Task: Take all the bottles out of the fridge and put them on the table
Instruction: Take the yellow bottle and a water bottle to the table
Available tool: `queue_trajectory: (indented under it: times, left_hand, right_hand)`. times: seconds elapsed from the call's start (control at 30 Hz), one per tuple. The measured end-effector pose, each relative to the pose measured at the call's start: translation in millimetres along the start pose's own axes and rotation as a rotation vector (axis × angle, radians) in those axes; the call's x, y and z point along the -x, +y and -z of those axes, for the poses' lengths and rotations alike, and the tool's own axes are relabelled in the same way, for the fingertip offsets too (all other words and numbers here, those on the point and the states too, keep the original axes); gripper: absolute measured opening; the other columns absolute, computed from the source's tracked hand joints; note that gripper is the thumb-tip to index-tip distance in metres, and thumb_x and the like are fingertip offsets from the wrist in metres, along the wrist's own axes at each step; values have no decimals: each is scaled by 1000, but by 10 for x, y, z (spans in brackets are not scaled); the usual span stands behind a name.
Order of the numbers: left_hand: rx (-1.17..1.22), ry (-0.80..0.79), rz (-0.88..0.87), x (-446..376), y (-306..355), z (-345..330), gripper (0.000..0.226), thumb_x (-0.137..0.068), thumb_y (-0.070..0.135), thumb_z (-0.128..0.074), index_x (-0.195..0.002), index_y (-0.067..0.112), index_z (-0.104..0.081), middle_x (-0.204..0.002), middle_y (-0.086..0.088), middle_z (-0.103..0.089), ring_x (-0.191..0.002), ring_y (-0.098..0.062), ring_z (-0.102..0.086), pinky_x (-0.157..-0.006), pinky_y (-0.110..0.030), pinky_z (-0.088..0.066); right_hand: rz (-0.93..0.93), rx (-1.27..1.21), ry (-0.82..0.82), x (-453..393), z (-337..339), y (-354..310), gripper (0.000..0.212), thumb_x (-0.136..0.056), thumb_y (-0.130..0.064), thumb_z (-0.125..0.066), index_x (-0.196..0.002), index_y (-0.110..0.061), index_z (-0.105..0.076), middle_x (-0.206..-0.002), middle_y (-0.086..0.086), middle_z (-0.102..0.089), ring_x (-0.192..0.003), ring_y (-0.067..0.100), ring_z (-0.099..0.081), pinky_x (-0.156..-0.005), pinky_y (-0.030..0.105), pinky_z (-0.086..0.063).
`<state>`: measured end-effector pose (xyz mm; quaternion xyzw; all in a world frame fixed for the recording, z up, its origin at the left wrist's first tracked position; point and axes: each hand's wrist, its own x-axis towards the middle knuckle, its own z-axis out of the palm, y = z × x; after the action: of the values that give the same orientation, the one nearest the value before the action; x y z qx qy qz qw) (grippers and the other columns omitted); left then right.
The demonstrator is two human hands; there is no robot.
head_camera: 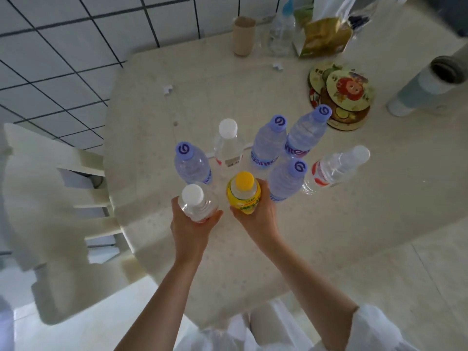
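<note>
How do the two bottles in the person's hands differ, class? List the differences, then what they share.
The left hand grips a clear bottle; the right hand grips a yellow bottle. The clear bottle has a white cap and shows no label from here; the yellow bottle has a yellow cap and a printed yellow label. Both stand upright and capped at the near edge of the bottle cluster on the table.

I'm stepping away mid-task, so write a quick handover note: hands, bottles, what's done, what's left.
Left hand grips a white-capped clear bottle; right hand grips the yellow bottle. Both are at the table, near its front edge; whether they are set down yet is unclear.
Done: six bottles stand on the table, four purple-capped and two white-capped.
Left: release these two, then check the fridge, which is out of view.
</note>
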<state>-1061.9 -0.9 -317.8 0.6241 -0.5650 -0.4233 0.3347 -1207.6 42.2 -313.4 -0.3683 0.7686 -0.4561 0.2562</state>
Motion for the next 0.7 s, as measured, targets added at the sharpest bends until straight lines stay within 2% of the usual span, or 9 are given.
queue_trajectory:
  times: [0.1,0.2,0.27,0.3,0.37,0.47,0.57,0.63,0.7]
  left_hand:
    - [-34,-48,-12,-38,-12,64,76,-52,29,-95,-97,61,-42,-93,46,-56,-85,20,-55,-64,3,-38]
    - [-50,-143,0,-104,-59,132,68,-50,33,-95,-100,41,-51,-92,34,-63,-86,11,-60,-67,-2,-41]
    - [-56,-208,1,-153,-71,179,69,-47,40,-95,-103,28,-55,-90,27,-66,-86,6,-62,-68,-5,-43]
    - [-62,-235,-5,-172,-66,200,71,-45,45,-93,-103,27,-56,-90,29,-65,-86,7,-61,-68,-5,-43]
    - [-70,-283,-6,-189,-47,232,72,-40,55,-86,-101,34,-55,-91,36,-63,-86,10,-60,-70,-8,-42]
    - [-83,-318,-19,-197,-32,254,69,-39,59,-82,-98,45,-50,-92,41,-60,-88,14,-59,-72,-9,-42]
    - [-94,-327,-34,-190,-13,266,69,-43,49,-89,-96,53,-47,-94,42,-59,-89,17,-57,-69,-1,-41]
    - [-98,-312,-43,-181,-26,255,70,-49,33,-95,-97,50,-47,-92,33,-63,-89,16,-58,-69,2,-39]
    - [-88,-281,-32,-150,-22,244,69,-53,27,-95,-100,45,-48,-93,25,-64,-90,11,-60,-71,-1,-40]
  right_hand:
    - [-2,-29,-8,26,18,10,64,-63,-16,-83,-116,-14,-46,-104,1,-61,-91,14,-59,-75,23,-46]
    - [-15,-39,-28,64,51,22,62,-64,-15,-84,-113,-14,-46,-101,3,-62,-90,21,-61,-75,34,-51]
    - [-27,-33,-38,86,59,35,60,-65,-15,-84,-112,-15,-47,-99,0,-61,-88,19,-60,-74,34,-50]
    - [-39,-32,-39,93,59,39,60,-66,-16,-84,-113,-16,-47,-100,-3,-60,-88,16,-59,-73,31,-48]
    - [-56,-35,-44,102,55,49,62,-66,-18,-84,-116,-19,-47,-101,-7,-60,-89,9,-58,-74,25,-45]
    - [-78,-31,-62,114,53,63,63,-68,-22,-83,-118,-20,-46,-104,-9,-59,-92,10,-58,-76,26,-45]
    - [-93,-29,-70,120,55,53,62,-68,-23,-83,-117,-21,-46,-103,-10,-59,-91,6,-56,-75,22,-42]
    - [-101,-27,-69,104,60,51,61,-67,-23,-84,-116,-20,-48,-102,-9,-59,-90,5,-55,-73,16,-39]
    - [-119,-5,-74,91,77,41,60,-66,-23,-85,-115,-18,-50,-102,-6,-61,-89,8,-54,-71,15,-37]
